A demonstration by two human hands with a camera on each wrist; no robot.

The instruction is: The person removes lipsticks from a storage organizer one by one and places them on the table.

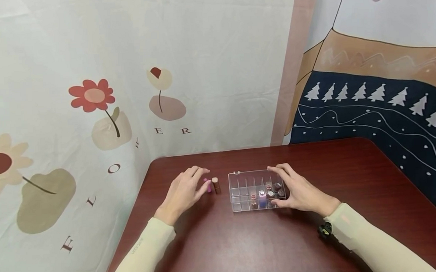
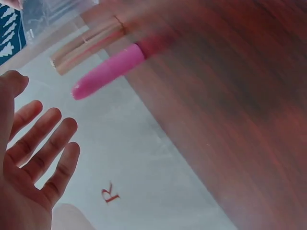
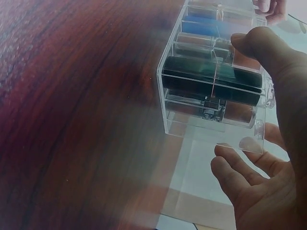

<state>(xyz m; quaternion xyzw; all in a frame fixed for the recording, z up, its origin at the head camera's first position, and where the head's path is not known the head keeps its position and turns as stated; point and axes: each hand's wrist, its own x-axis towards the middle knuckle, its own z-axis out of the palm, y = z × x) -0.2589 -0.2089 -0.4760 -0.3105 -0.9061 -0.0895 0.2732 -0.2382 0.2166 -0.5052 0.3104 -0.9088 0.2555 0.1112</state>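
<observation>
Clear divided organizer (image 1: 240,193) sits right of centre in the head frame, flat on the table, its right end held by the right hand (image 1: 298,193): thumb at the near edge, fingertips at the far edge. Left hand (image 1: 184,190), left of centre, is released, its fingers spread and clear of the pink tube (image 2: 109,71) in the left wrist frame. In the head frame that tube stands partly behind the left thumb, with a brown tube (image 1: 216,187) just beside it on the right; both are upright, between the left hand and the organizer. Several cosmetic containers occupy the organizer's right-hand compartments, among them a blue container (image 1: 262,200) at the near side and, mid-frame in the right wrist view, a dark tube (image 3: 211,79). Beyond lie the reddish-brown table (image 1: 236,243) across the lower frame, a pale flower-printed cloth (image 1: 219,72) at upper left and centre, and a navy tree-printed panel (image 1: 368,116) at right.
</observation>
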